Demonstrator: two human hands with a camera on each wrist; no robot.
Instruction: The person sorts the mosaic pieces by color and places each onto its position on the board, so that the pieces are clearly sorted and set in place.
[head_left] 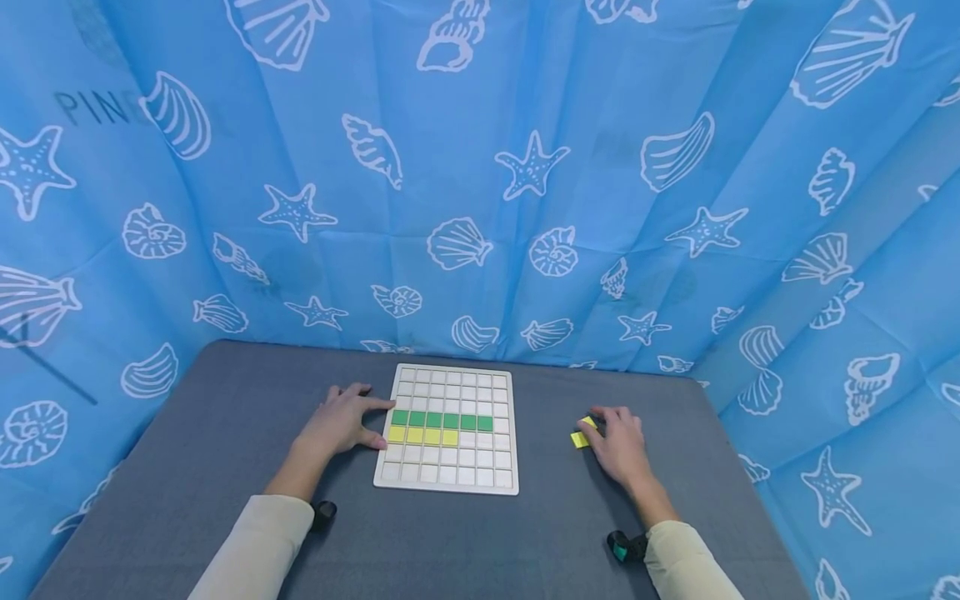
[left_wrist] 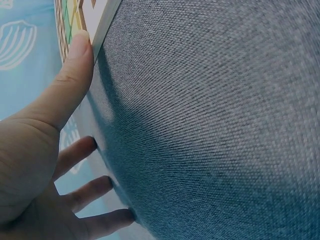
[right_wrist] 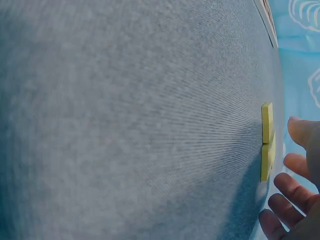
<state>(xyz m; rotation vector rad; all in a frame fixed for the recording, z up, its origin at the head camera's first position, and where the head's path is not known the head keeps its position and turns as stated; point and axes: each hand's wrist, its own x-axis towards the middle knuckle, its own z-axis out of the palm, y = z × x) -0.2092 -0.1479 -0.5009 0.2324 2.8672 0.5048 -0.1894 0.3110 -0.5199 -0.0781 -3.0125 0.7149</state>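
Observation:
A white gridded board [head_left: 483,458] lies on the grey table. One row of it holds several green tiles [head_left: 452,422], and the row just below holds several yellow tiles [head_left: 432,436]. My left hand [head_left: 337,422] touches the board's left edge with extended thumb and index finger; in the left wrist view the thumb [left_wrist: 79,47] rests against the rim. To the right of the board, my right hand [head_left: 621,446] hovers by loose yellow tiles [head_left: 579,439]. The right wrist view shows two of those tiles [right_wrist: 267,122] on the cloth, with the fingers spread and apart from them.
The table [head_left: 420,550] has a grey cloth surface. A blue curtain [head_left: 525,283] with white shells and starfish hangs behind it and along both sides. Dark bands with small devices [head_left: 626,547] sit at both wrists.

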